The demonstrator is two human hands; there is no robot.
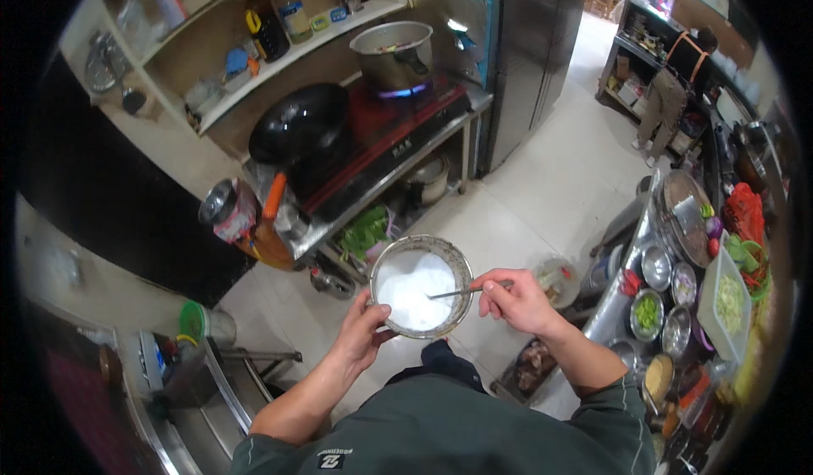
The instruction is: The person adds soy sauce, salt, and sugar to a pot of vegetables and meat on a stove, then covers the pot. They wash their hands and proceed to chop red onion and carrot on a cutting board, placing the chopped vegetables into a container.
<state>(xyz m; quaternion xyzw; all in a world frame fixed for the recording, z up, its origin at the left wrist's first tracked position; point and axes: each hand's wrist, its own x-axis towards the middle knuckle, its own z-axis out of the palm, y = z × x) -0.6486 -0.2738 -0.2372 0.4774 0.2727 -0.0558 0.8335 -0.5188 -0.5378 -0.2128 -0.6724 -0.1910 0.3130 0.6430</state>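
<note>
My left hand [365, 332] grips the rim and side of a round metal bowl [462, 265] in front of my body. White powder [419, 291], possibly salt or sugar, lies inside it, and the bowl's inner wall looks speckled and stained. Between the thumb and fingers of my right hand [514, 300] is the handle of a metal spoon [463, 291], held over the bowl's right rim. The spoon's far end meets the powder, so its tip is partly hidden.
A metal pot [390, 56] stands over a blue flame, beside a black wok [298, 122] with an orange handle. A counter [610, 303] at right carries bowls of cut vegetables and a round cutting board [676, 221]. A metal sink [216, 399] is lower left. Another person [673, 87] stands at upper right.
</note>
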